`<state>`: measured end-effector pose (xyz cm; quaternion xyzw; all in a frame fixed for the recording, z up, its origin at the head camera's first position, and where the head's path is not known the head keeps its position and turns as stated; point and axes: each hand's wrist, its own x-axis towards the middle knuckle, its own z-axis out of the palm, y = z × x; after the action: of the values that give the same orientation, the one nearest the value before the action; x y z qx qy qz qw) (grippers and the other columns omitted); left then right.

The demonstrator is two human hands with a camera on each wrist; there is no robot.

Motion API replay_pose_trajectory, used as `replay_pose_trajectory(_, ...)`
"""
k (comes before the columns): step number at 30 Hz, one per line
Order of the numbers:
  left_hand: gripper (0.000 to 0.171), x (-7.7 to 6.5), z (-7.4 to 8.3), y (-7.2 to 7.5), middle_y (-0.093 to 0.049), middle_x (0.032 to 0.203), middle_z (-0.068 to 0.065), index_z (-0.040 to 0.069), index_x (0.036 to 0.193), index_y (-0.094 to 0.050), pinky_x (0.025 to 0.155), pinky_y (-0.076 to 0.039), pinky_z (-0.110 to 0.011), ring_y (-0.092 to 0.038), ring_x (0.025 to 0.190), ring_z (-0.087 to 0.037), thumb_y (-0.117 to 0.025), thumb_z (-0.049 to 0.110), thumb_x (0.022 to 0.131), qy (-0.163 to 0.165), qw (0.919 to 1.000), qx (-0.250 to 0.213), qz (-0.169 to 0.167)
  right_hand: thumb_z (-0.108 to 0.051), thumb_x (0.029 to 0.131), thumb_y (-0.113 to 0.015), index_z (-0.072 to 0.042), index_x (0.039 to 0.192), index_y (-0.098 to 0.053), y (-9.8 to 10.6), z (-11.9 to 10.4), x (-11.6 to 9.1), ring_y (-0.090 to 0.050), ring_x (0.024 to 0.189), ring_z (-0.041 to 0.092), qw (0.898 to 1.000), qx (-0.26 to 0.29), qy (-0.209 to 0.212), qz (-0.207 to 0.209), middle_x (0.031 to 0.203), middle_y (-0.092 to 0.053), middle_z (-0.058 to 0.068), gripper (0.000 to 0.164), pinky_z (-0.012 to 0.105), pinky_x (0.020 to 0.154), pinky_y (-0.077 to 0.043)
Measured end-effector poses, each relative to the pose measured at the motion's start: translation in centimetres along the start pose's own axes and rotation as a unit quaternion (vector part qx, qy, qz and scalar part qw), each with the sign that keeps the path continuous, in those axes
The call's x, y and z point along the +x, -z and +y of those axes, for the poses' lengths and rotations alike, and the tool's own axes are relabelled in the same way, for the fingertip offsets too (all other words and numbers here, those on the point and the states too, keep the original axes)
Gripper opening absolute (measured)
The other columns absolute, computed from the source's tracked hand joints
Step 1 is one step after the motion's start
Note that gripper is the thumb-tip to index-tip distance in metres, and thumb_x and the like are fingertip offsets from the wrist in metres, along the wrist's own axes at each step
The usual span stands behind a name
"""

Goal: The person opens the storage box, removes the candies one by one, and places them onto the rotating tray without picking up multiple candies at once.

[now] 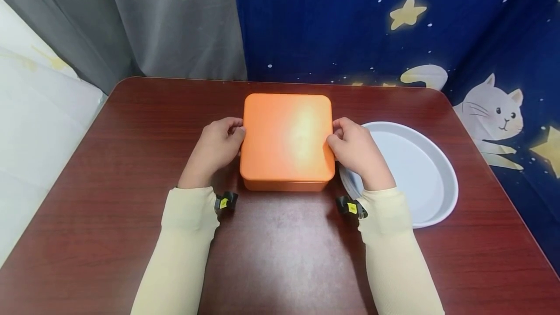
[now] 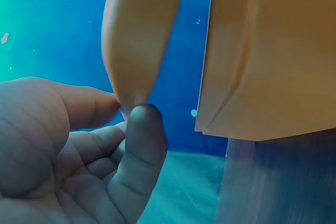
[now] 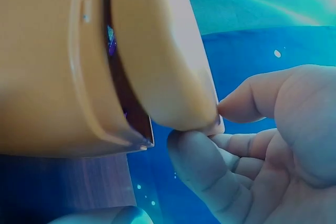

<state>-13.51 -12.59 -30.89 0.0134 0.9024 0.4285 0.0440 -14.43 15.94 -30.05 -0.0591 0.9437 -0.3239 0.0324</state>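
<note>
Both hands hold the orange square lid by its left and right sides, above an orange box. My left hand pinches the lid's edge between thumb and fingers; in the left wrist view a gap separates the lid from the box wall. On the other side my right hand grips the lid's edge the same way. Through the narrow slit under the lid in the right wrist view, a small blue-purple bit shows in the dark. The rest of the box's inside is hidden.
A round white tray lies on the right of the dark red wooden table, partly under the right forearm. Behind the table hang a grey curtain and a blue curtain with stars and a cat.
</note>
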Motion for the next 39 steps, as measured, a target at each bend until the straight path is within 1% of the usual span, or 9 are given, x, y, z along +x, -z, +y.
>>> replay_pose_trajectory(6, 0.039, 0.41, -0.32, 0.01, -0.059, 0.105, -0.008, 0.008, 0.13, -0.051, 0.072, -0.056, -0.037, -0.058, 0.083, -0.018, -0.046, 0.028, 0.097, -0.015, 0.9995, -0.016, 0.023, -0.017, 0.087, -0.045, -0.003, 0.12, -0.05, -0.1, -0.12, 0.19, -0.06, 0.066, 0.019, 1.0, 0.025, -0.001, 0.012, 0.091, -0.061, 0.01, 0.037, 0.037, 0.066, -0.053)
replay_pose_trajectory(11, 0.039, 0.46, -0.31, 0.09, -0.058, 0.106, -0.009, 0.008, 0.13, -0.051, 0.075, -0.056, -0.038, -0.057, 0.085, -0.02, -0.047, 0.028, 0.097, -0.022, 0.9989, -0.023, 0.036, -0.018, 0.088, -0.045, -0.004, 0.124, -0.048, -0.17, -0.11, 0.31, -0.06, 0.063, 0.019, 0.999, 0.037, 0.0, 0.022, 0.093, -0.06, 0.01, 0.039, 0.037, 0.064, -0.053)
replay_pose_trajectory(17, 0.04, 0.49, -0.36, 0.24, -0.059, 0.107, -0.008, 0.009, 0.13, -0.052, 0.075, -0.056, -0.039, -0.056, 0.086, -0.019, -0.047, 0.031, 0.097, -0.027, 0.9976, -0.039, 0.05, -0.018, 0.088, -0.045, -0.004, 0.133, -0.044, -0.14, -0.16, 0.35, -0.06, 0.06, 0.019, 0.998, 0.05, 0.003, 0.028, 0.089, -0.061, 0.009, 0.047, 0.036, 0.061, -0.052)
replay_pose_trajectory(19, 0.04, 0.51, -0.37, 0.23, -0.058, 0.106, -0.008, 0.009, 0.129, -0.052, 0.074, -0.056, -0.038, -0.056, 0.086, -0.019, -0.047, 0.031, 0.097, -0.028, 0.9974, -0.044, 0.05, -0.017, 0.088, -0.045, -0.004, 0.132, -0.046, -0.09, -0.22, 0.3, -0.06, 0.06, 0.02, 0.998, 0.057, 0.005, 0.03, 0.087, -0.061, 0.01, 0.046, 0.035, 0.06, -0.052)
replay_pose_trajectory(24, 0.04, 0.52, -0.3, 0.17, -0.058, 0.106, -0.007, 0.01, 0.13, -0.052, 0.072, -0.057, -0.038, -0.058, 0.087, -0.018, -0.048, 0.031, 0.096, -0.026, 0.997, -0.059, 0.043, -0.015, 0.088, -0.046, -0.006, 0.124, -0.053, 0.01, -0.32, 0.2, -0.059, 0.059, 0.02, 0.997, 0.072, 0.006, 0.04, 0.085, -0.059, 0.01, 0.038, 0.034, 0.058, -0.053)
replay_pose_trajectory(30, 0.038, 0.37, 0.01, 0.35, -0.057, 0.104, -0.006, 0.012, 0.128, -0.052, 0.07, -0.057, -0.036, -0.059, 0.085, -0.017, -0.048, 0.031, 0.095, -0.02, 0.9954, -0.081, 0.048, -0.016, 0.089, -0.046, -0.007, 0.122, -0.053, 0.12, -0.37, 0.2, -0.059, 0.063, 0.02, 0.995, 0.088, 0.001, 0.044, 0.089, -0.06, 0.01, 0.035, 0.033, 0.059, -0.055)
replay_pose_trajectory(34, 0.039, 0.32, 0.15, 0.47, -0.057, 0.104, -0.006, 0.012, 0.128, -0.053, 0.069, -0.057, -0.036, -0.059, 0.084, -0.017, -0.048, 0.033, 0.095, -0.015, 0.9954, -0.08, 0.051, -0.017, 0.089, -0.046, -0.008, 0.12, -0.055, 0.26, -0.38, 0.13, -0.059, 0.063, 0.02, 0.994, 0.095, 0.005, 0.054, 0.09, -0.06, 0.009, 0.033, 0.033, 0.059, -0.055)
replay_pose_trajectory(39, 0.037, 0.33, 0.19, 0.54, -0.059, 0.099, -0.008, 0.01, 0.125, -0.055, 0.065, -0.056, -0.034, -0.062, 0.075, -0.02, -0.048, 0.033, 0.096, -0.015, 0.9967, -0.062, 0.049, -0.018, 0.09, -0.046, -0.008, 0.118, -0.056, 0.44, -0.38, 0.03, -0.059, 0.064, 0.019, 0.993, 0.096, 0.007, 0.07, 0.091, -0.061, 0.009, 0.031, 0.034, 0.061, -0.054)
